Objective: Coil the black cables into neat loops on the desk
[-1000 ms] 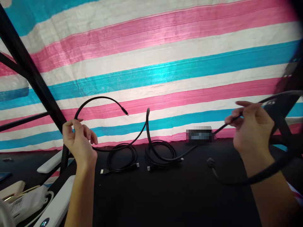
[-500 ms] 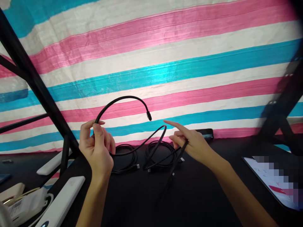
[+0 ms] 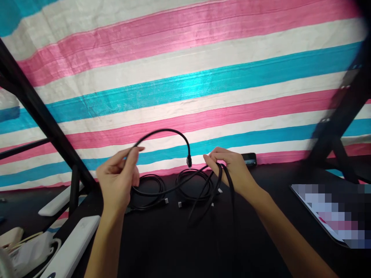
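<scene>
Now, white power bank (image 3: 75, 243): left of our left fingers, well apart from them.
Left hand (image 3: 117, 175): thumb and fingertips pinch the black cable (image 3: 168, 130), whose free end arches up and over to the right.
Left coil (image 3: 165, 185): on the desk (image 3: 162, 247), just right of our left fingers.
Cable plug (image 3: 189, 161): hangs between our hands, nearer the right fingertips, touching neither.
Right coil (image 3: 176, 183): lies beyond the held strands, left of our right fingers and lower.
Right hand (image 3: 232, 168): fingers gripping the same cable, strands drooping in loops. Half a second ago the index finger pointed out straight; it has since curled in, with more strands gathered. We judge that the slack is being bundled, the plug end left loose.
Phone (image 3: 249, 159): just behind our right knuckles.
Tablet-like screen (image 3: 319, 216): right of our right fingers, well apart.
</scene>
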{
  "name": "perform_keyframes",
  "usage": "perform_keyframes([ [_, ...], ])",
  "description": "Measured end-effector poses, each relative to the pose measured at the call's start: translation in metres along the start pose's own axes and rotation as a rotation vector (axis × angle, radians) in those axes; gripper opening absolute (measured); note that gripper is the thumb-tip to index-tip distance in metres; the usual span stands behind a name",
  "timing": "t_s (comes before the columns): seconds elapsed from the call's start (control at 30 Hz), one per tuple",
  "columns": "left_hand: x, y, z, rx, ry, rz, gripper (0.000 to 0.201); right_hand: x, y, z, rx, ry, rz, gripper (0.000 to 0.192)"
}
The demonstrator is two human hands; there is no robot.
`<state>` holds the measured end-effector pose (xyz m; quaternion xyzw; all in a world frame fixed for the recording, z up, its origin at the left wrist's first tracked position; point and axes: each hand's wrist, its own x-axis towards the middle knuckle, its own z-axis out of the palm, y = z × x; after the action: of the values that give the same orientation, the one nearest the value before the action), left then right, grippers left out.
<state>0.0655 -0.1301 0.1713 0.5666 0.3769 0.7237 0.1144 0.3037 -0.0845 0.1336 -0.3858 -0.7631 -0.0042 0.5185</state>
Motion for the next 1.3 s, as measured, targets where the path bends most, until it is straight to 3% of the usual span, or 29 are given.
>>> perform_keyframes([
  [0.1, -0.005, 0.000, 0.006, 0.139, -0.284, -0.053, 0.015, -0.002, -0.001, 0.003, -0.053, 0.033, 0.085, 0.045],
  [0.17, -0.008, 0.001, 0.013, 0.177, -0.408, -0.078, 0.018, -0.004, -0.004, 0.003, -0.054, 0.050, 0.145, 0.046],
  [0.4, -0.017, -0.001, 0.032, 0.006, -0.640, -0.304, 0.027, -0.004, -0.023, -0.002, -0.003, 0.081, 0.293, 0.018],
  [0.63, -0.031, -0.011, 0.045, -0.200, -0.875, -0.591, 0.043, -0.002, -0.034, -0.003, -0.171, -0.129, 0.294, 0.038],
  [0.73, -0.033, -0.010, 0.045, -0.246, -0.912, -0.628, 0.049, -0.002, -0.033, -0.003, -0.245, -0.114, 0.289, 0.044],
  [0.9, -0.032, -0.003, 0.040, -0.168, -1.001, -0.673, 0.058, -0.002, -0.028, -0.004, -0.255, -0.062, 0.302, 0.038],
  [1.0, -0.032, -0.003, 0.039, -0.160, -0.998, -0.633, 0.047, -0.002, -0.027, -0.007, -0.227, -0.064, 0.282, 0.029],
  [1.2, -0.027, -0.002, 0.037, -0.106, -0.813, -0.550, 0.024, -0.003, -0.031, -0.009, -0.082, -0.046, 0.129, 0.026],
  [1.3, -0.025, -0.002, 0.034, -0.096, -0.689, -0.537, 0.019, -0.004, -0.035, -0.006, 0.130, -0.135, 0.123, 0.019],
])
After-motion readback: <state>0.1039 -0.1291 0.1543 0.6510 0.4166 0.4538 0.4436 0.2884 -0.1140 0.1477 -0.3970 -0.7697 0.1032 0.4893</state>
